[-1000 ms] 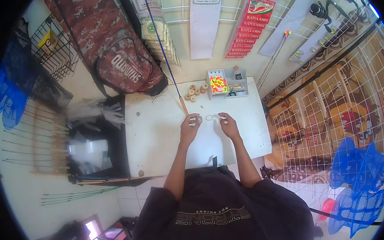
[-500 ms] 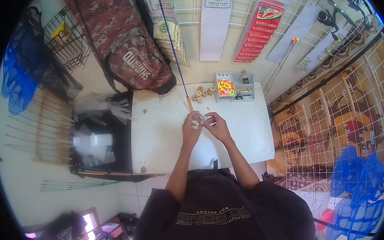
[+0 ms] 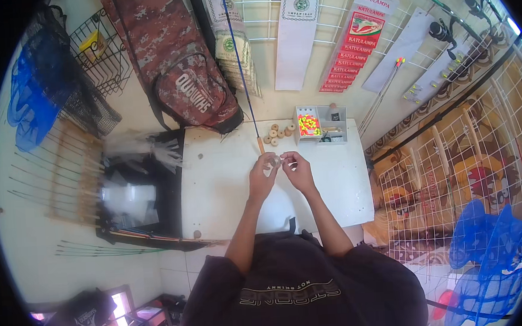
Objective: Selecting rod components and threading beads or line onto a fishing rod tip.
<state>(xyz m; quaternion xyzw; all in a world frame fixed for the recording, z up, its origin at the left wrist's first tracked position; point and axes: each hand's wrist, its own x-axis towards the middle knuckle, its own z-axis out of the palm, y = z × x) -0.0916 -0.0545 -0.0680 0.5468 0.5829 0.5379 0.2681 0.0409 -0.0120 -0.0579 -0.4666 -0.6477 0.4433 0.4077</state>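
My left hand [image 3: 262, 176] is closed over the white table, gripping a small pale ring that looks like a roll of tape [image 3: 276, 161] by its edge. A thin fishing rod with a blue shaft [image 3: 242, 68] and a wood-coloured handle [image 3: 261, 145] rises from the same hand's fingers toward the wall. The handle's lower end is hidden in that hand. Just right of the ring, my right hand [image 3: 299, 172] has its thumb and fingertips pinched together. What lies between them is too small to make out.
On the white table [image 3: 227, 189], several round cork-coloured rings [image 3: 274, 134] lie beside a grey compartment box [image 3: 335, 139] with bright yellow and red beads [image 3: 309, 125]. A camouflage rod bag [image 3: 191, 89] leans at the back left. Packets hang from the wire grid behind.
My right hand has drawn slightly right, away from the ring, and a gap now shows between the hands. The ring is more plainly visible in my left hand. The view has shifted slightly.
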